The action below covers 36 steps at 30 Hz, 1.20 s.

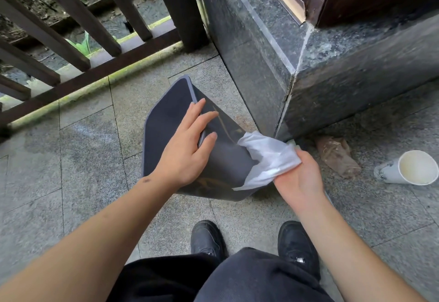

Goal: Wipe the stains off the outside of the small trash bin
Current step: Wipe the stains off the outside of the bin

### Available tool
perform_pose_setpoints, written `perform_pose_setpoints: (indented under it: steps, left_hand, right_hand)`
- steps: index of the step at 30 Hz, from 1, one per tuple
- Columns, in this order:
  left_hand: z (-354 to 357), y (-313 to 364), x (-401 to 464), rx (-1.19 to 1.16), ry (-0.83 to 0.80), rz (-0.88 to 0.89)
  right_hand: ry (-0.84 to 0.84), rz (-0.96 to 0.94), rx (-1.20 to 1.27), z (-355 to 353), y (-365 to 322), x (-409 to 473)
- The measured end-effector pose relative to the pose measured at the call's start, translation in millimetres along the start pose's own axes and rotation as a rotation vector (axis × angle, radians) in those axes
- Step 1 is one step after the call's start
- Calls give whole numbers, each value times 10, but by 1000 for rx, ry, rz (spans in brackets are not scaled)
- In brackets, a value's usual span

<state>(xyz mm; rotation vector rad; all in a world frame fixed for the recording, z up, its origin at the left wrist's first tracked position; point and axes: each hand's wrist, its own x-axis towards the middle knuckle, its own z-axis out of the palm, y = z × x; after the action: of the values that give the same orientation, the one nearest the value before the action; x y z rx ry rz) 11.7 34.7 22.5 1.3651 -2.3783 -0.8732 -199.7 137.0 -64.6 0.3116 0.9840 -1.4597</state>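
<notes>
1. The small dark trash bin (171,121) sits upside down and tilted on the grey stone floor (78,159), its flat base facing up and to the left, its wider rim end low toward the person's shoes (207,240).
2. Just to the right of the bin stands the corner of a dark polished stone plinth (320,80); its vertical edge comes down near the bin's right side, so room there is tight.
3. To the left and behind, a dark wooden railing (78,40) runs along the edge of the paving, well apart from the bin, with bare floor between them.
4. On the floor to the right, past the plinth corner, lie a crumpled brown paper bag (337,156) and a white paper cup (408,168) tipped on its side, both clear of the bin.
5. The left hand (187,149) rests on the bin's upper edge, fingers spread wide and laid flat across the corner where the base meets the side wall, steadying it.
6. The right hand (299,178) is palm up just beside the bin's lower right side, fingers closed around a bunched white cloth (268,159).
7. The cloth presses against the bin's right-facing side wall, between the hand and the bin.
8. Yellowish streaks (223,121) show on that side wall above the cloth, and more near the low rim under the left wrist.
</notes>
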Motion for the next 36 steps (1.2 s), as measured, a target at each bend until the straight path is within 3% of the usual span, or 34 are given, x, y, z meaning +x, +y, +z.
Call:
perform_pose_setpoints:
  steps: [5, 17, 23, 26, 28, 30, 34, 36]
  left_hand:
    - [6, 4, 7, -4, 1, -3]
    - [-45, -27, -26, -2, 26, -34]
    - [-52, -27, -23, -18, 32, -40]
    - [-47, -29, -9, -23, 28, -45]
    - [-36, -28, 0, -25, 24, -48]
    - [-21, -14, 7, -23, 26, -53]
    - [-9, 15, 12, 37, 53, -41]
    - [-1, 25, 19, 39, 48, -44]
  right_hand:
    - [-25, 87, 190, -150, -27, -49]
    - [-170, 71, 90, 36, 268, 9]
    - [15, 82, 36, -56, 323, 118]
    - [75, -17, -10, -74, 329, 142]
    - [158, -102, -108, -75, 373, 153]
    - [226, -143, -362, -80, 465, 157]
    - [-45, -221, -880, -72, 713, 172]
    - [-92, -340, -1113, -134, 807, 238]
